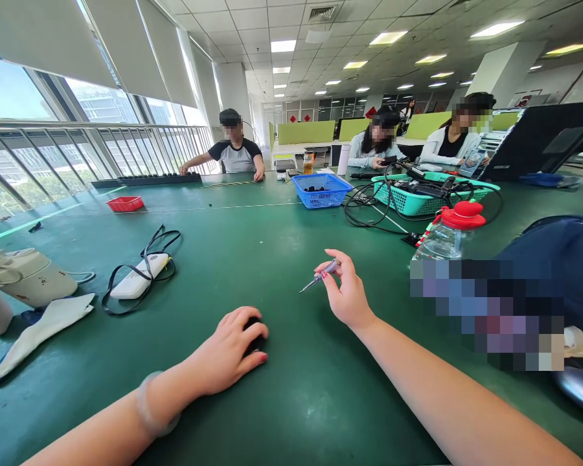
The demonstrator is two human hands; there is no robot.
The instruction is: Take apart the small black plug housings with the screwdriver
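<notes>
My left hand [230,343], with a bracelet at the wrist, is wrapped over a black computer mouse [255,335] on the green table [282,401]. Its fingers hide most of the mouse. To the right, my right hand [344,288] is raised above the table and holds a small screwdriver [326,270] between thumb and fingers. The screwdriver's thin metal tip points down and to the left, apart from the mouse.
At left lie a white power bank [138,277] with a black strap, a cream bag [26,275] and a red tray [125,204]. Further off stand a blue basket [321,192] and a green basket [408,202] with cables. A red-capped bottle [442,239] is at right. Several people sit beyond.
</notes>
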